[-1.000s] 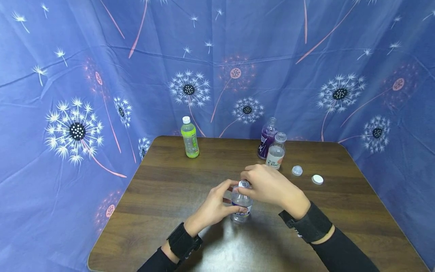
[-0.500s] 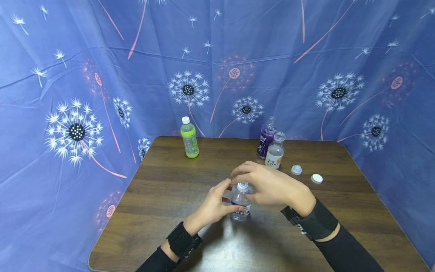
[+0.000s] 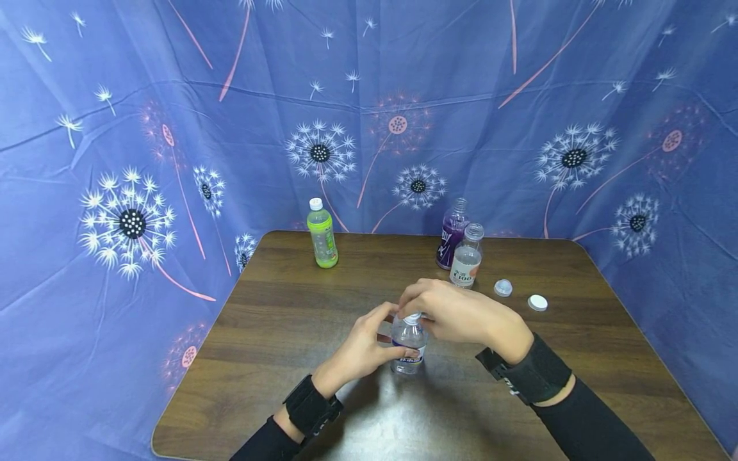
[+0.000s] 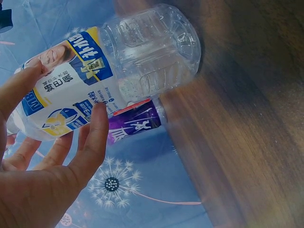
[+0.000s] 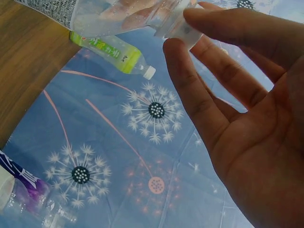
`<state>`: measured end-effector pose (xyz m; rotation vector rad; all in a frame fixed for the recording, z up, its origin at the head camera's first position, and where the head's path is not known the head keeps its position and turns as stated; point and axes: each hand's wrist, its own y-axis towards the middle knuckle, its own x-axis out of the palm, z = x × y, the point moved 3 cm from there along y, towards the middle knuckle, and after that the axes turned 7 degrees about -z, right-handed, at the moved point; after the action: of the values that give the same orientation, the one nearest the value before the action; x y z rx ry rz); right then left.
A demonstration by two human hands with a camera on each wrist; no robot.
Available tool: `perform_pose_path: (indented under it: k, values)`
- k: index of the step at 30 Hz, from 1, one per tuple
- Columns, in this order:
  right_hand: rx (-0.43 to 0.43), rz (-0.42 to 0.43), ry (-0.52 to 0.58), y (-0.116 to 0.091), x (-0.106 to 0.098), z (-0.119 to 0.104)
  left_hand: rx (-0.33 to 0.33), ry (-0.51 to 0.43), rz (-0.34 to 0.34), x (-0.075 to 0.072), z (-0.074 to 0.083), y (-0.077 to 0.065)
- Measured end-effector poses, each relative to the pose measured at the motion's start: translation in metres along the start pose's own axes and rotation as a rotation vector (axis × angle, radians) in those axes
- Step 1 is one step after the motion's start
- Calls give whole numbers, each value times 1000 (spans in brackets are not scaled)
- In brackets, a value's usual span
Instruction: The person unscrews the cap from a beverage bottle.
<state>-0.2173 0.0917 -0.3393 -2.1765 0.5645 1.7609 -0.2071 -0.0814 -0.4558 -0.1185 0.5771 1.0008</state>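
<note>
A clear plastic bottle (image 3: pixel 407 367) with a white, blue and yellow label stands upright on the table near its middle. My left hand (image 3: pixel 360 349) holds it round the body, thumb on the near side; in the left wrist view fingers lie against the label (image 4: pixel 61 83). Over the bottle's top, my right hand (image 3: pixel 461 312) pinches the white cap (image 3: pixel 412 318) from above. The right wrist view shows thumb and fingertips on the cap (image 5: pixel 183 31), which sits at the bottle's neck. Part of the cap is hidden by the fingers.
A capped bottle with a green label (image 3: pixel 323 238) stands at the back left. Uncapped, a purple-labelled bottle (image 3: pixel 452 240) and a clear bottle (image 3: pixel 466 264) stand together at the back right. Beside them lie a translucent cap (image 3: pixel 503 288) and a white cap (image 3: pixel 538 303).
My right hand's fingers loosened and lifted around the cap half a second ago, and now have closed on it again. The left hand and the bottle have stayed in place.
</note>
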Motion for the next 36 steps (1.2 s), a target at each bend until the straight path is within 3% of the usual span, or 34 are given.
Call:
perform_pose_path:
  k: [12, 18, 23, 26, 33, 36]
  values:
    - [113, 71, -117, 7, 4, 0, 10, 34, -7, -1, -1, 0]
    - [213, 85, -131, 10, 7, 0, 32, 40, -15, -1, -1, 1]
    - [240, 82, -130, 8, 6, 1, 31, 39, -14, -1, -2, 1]
    - [208, 79, -101, 5, 1, 0, 26, 44, -16, -1, -2, 1]
    - [0, 3, -1, 3, -4, -6, 42, 25, -10, -1, -3, 1]
    - [-11, -17, 8, 4, -2, -7, 34, 19, -5, 0, -3, 0]
